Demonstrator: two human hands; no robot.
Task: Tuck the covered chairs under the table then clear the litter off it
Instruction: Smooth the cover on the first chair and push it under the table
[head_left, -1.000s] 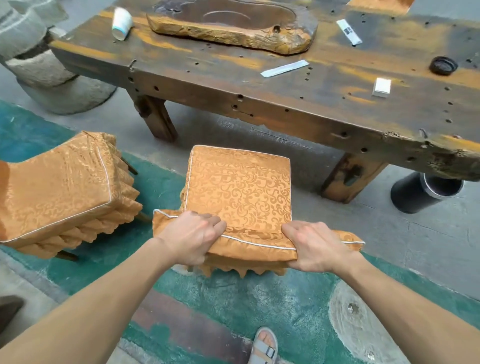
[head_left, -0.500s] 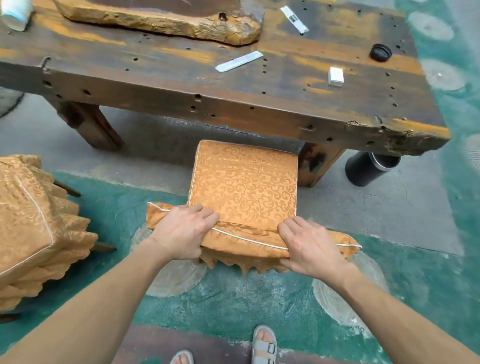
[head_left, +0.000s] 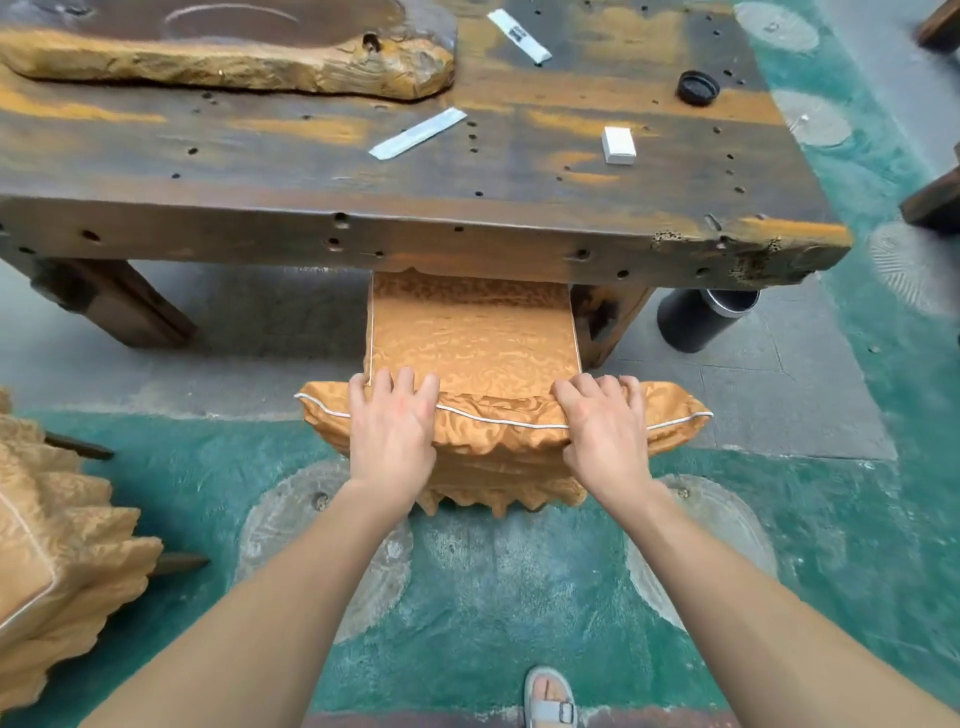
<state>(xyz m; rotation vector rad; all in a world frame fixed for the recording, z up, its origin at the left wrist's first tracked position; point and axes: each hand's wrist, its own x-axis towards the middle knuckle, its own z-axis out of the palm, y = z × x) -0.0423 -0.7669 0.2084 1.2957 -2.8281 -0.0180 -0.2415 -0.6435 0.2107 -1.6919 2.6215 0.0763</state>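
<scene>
Both hands are gripping the padded top of the covered chair (head_left: 472, 338), which is standing in the centre of the frame with the front of its seat lying under the near edge of the table (head_left: 467, 228), just beside the table's right-hand leg. The left hand (head_left: 392, 431) is draping over the chair back's piped edge, its four fingers (head_left: 387, 387) spreading slightly and bending down onto the far side of the fabric. The right hand (head_left: 605, 431) is doing the same further right, fingers close together and hooking over the edge (both thumbs are hiding beneath the fabric, so I cannot tell how they are lying).

A second covered chair (head_left: 52, 545) is standing apart at the lower left edge of the frame, out on the green floor. Litter is lying on the tabletop in the upper half: a white wrapper strip (head_left: 418, 134) near the middle, another wrapper (head_left: 519, 36) at the top, a small white box (head_left: 619, 145) and a black cap (head_left: 698, 88) toward the upper right. A black bin (head_left: 696, 322) is sitting on the floor below the table's right end
</scene>
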